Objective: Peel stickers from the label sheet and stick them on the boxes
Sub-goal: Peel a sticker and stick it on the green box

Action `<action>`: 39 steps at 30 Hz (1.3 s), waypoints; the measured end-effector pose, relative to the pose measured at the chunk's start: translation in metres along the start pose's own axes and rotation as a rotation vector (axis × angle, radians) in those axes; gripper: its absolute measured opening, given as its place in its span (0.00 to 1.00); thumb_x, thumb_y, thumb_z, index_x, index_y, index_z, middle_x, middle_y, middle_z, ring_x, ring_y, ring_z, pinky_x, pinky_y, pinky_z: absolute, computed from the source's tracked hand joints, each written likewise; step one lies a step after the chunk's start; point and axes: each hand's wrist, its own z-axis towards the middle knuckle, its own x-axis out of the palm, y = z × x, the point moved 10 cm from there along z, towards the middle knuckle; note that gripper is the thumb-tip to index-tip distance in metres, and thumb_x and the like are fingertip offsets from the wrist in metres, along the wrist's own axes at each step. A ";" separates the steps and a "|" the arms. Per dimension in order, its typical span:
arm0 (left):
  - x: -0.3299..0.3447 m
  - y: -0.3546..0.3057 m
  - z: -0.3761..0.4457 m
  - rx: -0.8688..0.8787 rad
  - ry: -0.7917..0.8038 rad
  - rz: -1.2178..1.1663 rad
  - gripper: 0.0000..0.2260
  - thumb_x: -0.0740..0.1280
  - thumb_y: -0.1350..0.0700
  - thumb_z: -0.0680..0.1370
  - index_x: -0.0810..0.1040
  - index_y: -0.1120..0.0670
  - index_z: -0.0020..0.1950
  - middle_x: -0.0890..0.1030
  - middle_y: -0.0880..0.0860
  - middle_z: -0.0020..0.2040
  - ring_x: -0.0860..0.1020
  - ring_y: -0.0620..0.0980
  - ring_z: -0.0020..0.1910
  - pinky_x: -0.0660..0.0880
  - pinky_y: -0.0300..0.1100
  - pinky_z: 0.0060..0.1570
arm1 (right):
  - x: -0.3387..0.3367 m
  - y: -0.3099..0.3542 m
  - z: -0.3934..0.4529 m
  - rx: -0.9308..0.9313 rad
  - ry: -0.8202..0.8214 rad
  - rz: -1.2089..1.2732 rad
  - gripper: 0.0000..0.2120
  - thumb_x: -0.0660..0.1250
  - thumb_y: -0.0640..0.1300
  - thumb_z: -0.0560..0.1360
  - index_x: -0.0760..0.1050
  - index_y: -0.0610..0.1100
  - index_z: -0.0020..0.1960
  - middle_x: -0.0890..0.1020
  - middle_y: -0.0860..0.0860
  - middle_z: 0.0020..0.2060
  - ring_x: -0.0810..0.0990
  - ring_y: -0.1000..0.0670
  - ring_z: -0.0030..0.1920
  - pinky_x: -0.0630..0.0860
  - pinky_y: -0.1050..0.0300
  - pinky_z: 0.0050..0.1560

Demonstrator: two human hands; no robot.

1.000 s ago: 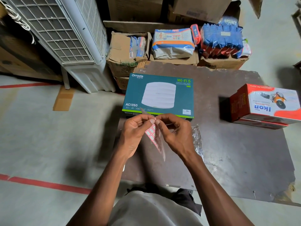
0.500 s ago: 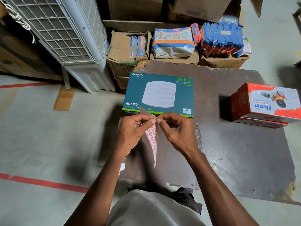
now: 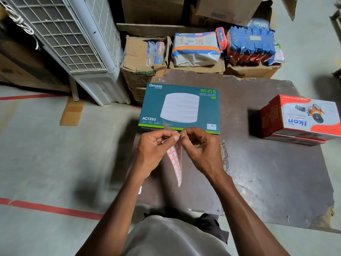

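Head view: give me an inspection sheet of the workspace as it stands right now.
Surface: dark board on the floor, worn at its edges.
Job's things: label sheet hangs from both hands; teal box flat just beyond them; red and white box to the right, apart from it.
Clutter: crinkled clear wrap beside the right wrist.
Grips: left hand and right hand both pinch the sheet's top edge.
Cables: white cord on the cooler.
Surroundings: cartons holding packets, red floor tape.
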 end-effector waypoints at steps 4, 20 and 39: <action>-0.003 0.005 0.002 -0.021 -0.024 -0.007 0.07 0.73 0.65 0.77 0.88 0.53 0.46 0.87 0.54 0.45 0.84 0.50 0.45 0.80 0.46 0.53 | 0.003 -0.011 0.001 0.081 0.015 0.055 0.06 0.67 0.42 0.79 0.83 0.47 0.46 0.84 0.56 0.36 0.82 0.52 0.36 0.81 0.46 0.39; -0.002 0.007 0.003 -0.040 0.004 0.009 0.07 0.72 0.65 0.78 0.86 0.55 0.46 0.86 0.53 0.44 0.83 0.48 0.43 0.78 0.41 0.50 | 0.006 -0.020 0.005 0.160 0.034 0.102 0.05 0.72 0.39 0.78 0.86 0.45 0.46 0.87 0.52 0.39 0.85 0.51 0.41 0.82 0.53 0.44; -0.006 0.066 0.001 -0.272 -0.108 -0.089 0.09 0.70 0.63 0.80 0.85 0.51 0.43 0.86 0.55 0.44 0.81 0.48 0.41 0.76 0.45 0.46 | -0.003 -0.074 -0.009 0.483 -0.092 0.262 0.08 0.71 0.42 0.80 0.86 0.40 0.46 0.87 0.45 0.41 0.83 0.52 0.37 0.81 0.58 0.39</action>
